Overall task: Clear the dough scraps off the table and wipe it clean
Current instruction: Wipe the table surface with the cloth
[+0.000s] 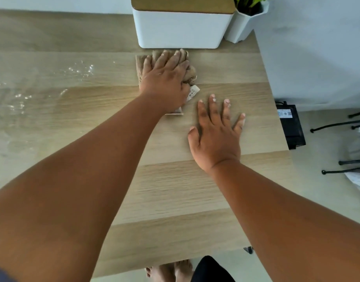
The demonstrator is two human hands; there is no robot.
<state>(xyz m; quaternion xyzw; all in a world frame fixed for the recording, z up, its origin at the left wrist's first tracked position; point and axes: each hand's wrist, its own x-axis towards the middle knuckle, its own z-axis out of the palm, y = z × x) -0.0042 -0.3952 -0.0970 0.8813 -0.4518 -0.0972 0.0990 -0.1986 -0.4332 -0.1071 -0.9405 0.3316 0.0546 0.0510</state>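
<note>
My left hand (165, 78) presses a crumpled beige cloth (192, 73) onto the light wooden table (175, 190), just in front of the white box. Its fingers lie spread over the cloth, and a white label sticks out by the thumb. My right hand (215, 135) rests flat on the table with its fingers spread, a little nearer me and to the right of the cloth. Bits of dough cling to my fingertips. On the left part of the table there are wet, shiny streaks (79, 70).
A white box with a wooden lid (182, 27) stands at the back of the table, and a white plant pot (242, 25) sits beside it on the right. Past the right edge are a black box (290, 125) and black chair legs (338, 127) on the floor.
</note>
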